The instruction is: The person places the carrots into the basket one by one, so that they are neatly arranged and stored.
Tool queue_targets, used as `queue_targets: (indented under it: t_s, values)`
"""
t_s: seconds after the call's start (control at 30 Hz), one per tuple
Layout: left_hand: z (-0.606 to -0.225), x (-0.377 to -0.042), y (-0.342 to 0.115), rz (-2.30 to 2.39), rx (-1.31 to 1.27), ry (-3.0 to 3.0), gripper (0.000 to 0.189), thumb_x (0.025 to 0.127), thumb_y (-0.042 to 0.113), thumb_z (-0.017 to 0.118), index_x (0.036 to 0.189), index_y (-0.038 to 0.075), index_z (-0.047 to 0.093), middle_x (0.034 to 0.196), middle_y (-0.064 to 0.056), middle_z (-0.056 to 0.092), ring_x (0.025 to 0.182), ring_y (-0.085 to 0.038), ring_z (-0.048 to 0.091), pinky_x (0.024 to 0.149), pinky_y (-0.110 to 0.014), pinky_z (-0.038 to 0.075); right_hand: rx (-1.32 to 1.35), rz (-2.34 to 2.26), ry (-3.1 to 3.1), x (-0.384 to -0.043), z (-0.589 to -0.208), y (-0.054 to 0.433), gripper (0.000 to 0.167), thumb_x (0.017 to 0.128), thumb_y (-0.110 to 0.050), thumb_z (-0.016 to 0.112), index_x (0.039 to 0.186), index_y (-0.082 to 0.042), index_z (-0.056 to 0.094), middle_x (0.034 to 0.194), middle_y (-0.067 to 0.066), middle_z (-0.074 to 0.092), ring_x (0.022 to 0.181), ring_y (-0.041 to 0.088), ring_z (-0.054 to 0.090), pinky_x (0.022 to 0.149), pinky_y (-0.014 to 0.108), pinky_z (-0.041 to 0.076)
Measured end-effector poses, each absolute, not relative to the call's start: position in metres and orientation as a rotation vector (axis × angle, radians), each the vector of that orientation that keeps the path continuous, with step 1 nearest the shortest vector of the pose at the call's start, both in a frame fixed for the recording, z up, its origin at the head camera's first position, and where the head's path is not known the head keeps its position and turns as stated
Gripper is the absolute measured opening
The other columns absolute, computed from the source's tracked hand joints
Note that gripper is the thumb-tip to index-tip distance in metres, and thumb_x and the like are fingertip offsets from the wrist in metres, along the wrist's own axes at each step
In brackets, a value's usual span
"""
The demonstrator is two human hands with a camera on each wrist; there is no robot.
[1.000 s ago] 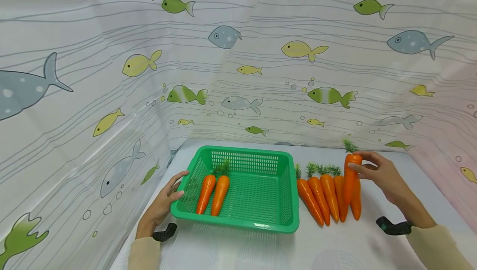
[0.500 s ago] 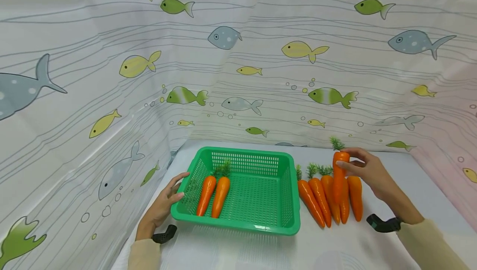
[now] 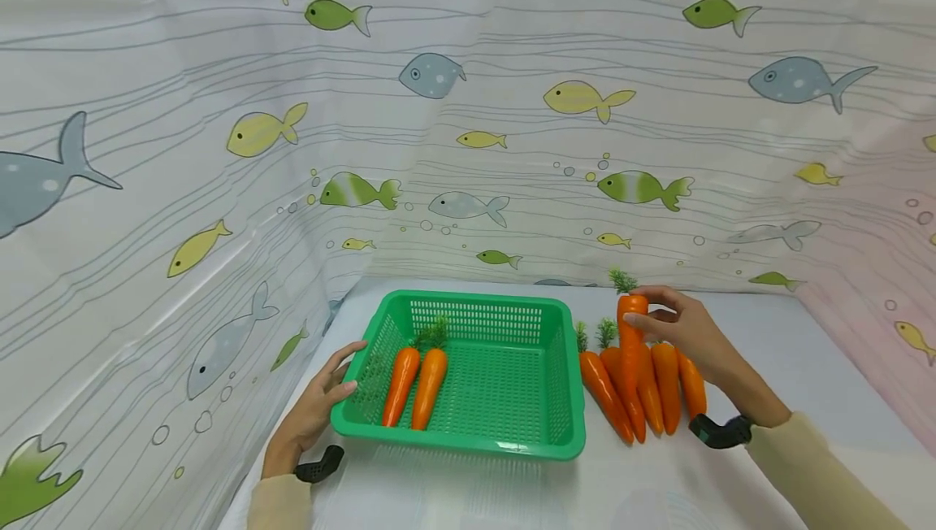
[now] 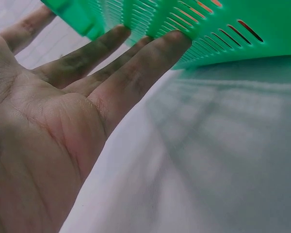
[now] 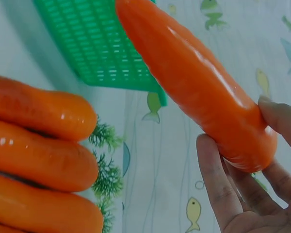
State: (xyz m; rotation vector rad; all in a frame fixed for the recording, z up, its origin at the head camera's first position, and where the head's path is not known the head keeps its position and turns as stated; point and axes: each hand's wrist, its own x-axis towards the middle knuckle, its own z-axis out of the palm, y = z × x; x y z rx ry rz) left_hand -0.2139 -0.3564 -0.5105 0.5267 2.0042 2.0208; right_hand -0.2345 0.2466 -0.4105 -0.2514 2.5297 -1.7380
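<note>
A carrot (image 3: pixel 630 351) with a green tuft hangs tip down from my right hand (image 3: pixel 676 327), which pinches its thick top end between thumb and fingers. In the right wrist view the held carrot (image 5: pixel 199 82) is seen large, with the green basket behind it. Below and around it in the head view, several more carrots (image 3: pixel 667 388) lie side by side on the table. My left hand (image 3: pixel 318 400) touches the left side of the green basket (image 3: pixel 457 440). Its fingers look fairly straight against the slotted outer wall (image 4: pixel 223 34). Inside the basket lie two carrots (image 3: pixel 430 388), tufts toward the back.
The basket stands on a white table (image 3: pixel 512 497), left of the row of carrots. Behind and to the left rises a white cloth (image 3: pixel 504 213) printed with fish. Both wrists carry a black strap-on camera (image 3: pixel 720 432).
My right hand has moved left with the carrot, from the right end of the row to above its left part. The left hand stays at the basket's side.
</note>
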Motion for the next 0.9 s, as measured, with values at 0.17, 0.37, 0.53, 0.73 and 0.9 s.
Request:
queue_targets:
  t_s: [0.17, 0.37, 0.53, 0.73, 0.9]
  values:
    - [-0.51, -0.213, -0.356, 2.008, 0.498, 2.045, 0.062, 0.107, 0.012, 0.048, 0.164, 0.021, 0.023, 0.158, -0.027, 0.03, 0.124, -0.03, 0.059, 0.089, -0.051, 0.057, -0.288, -1.729, 2.524, -0.239, -0.408, 0.235, 0.06, 0.098, -0.035, 0.072, 0.145, -0.006, 0.05, 0.135, 0.018, 0.057, 0.106, 0.016, 0.068, 0.084, 0.035, 0.059]
    - [-0.51, -0.213, -0.355, 2.018, 0.455, 2.03, 0.063, 0.106, 0.012, 0.049, 0.163, 0.022, 0.024, 0.159, -0.028, 0.028, 0.124, -0.033, 0.058, 0.09, -0.05, 0.056, -0.328, -1.707, 2.525, -0.24, -0.402, 0.221, 0.056, 0.097, -0.036, 0.074, 0.142, -0.008, 0.054, 0.133, 0.016, 0.06, 0.106, 0.02, 0.069, 0.084, 0.035, 0.059]
    - [-0.511, -0.212, -0.354, 2.024, 0.43, 2.025, 0.064, 0.106, 0.011, 0.051, 0.163, 0.022, 0.025, 0.159, -0.027, 0.028, 0.124, -0.033, 0.058, 0.089, -0.05, 0.057, -0.371, -1.751, 2.466, -0.243, -0.401, 0.21, 0.054, 0.097, -0.032, 0.075, 0.141, -0.009, 0.054, 0.13, 0.016, 0.062, 0.104, 0.023, 0.07, 0.084, 0.038, 0.059]
    - [-0.512, -0.212, -0.355, 2.028, 0.409, 2.024, 0.065, 0.105, 0.011, 0.052, 0.163, 0.022, 0.025, 0.159, -0.026, 0.029, 0.124, -0.033, 0.057, 0.089, -0.05, 0.056, -0.437, -1.793, 2.389, -0.246, -0.4, 0.195, 0.052, 0.097, -0.028, 0.075, 0.142, -0.009, 0.054, 0.132, 0.016, 0.062, 0.105, 0.025, 0.07, 0.086, 0.043, 0.059]
    - [-0.511, -0.213, -0.354, 2.027, 0.424, 2.035, 0.064, 0.105, 0.012, 0.052, 0.163, 0.022, 0.026, 0.158, -0.027, 0.029, 0.125, -0.032, 0.056, 0.09, -0.05, 0.056, -0.476, -1.787, 2.354, -0.251, -0.399, 0.181, 0.049, 0.098, -0.026, 0.074, 0.14, -0.008, 0.055, 0.126, 0.018, 0.065, 0.101, 0.028, 0.07, 0.086, 0.045, 0.059]
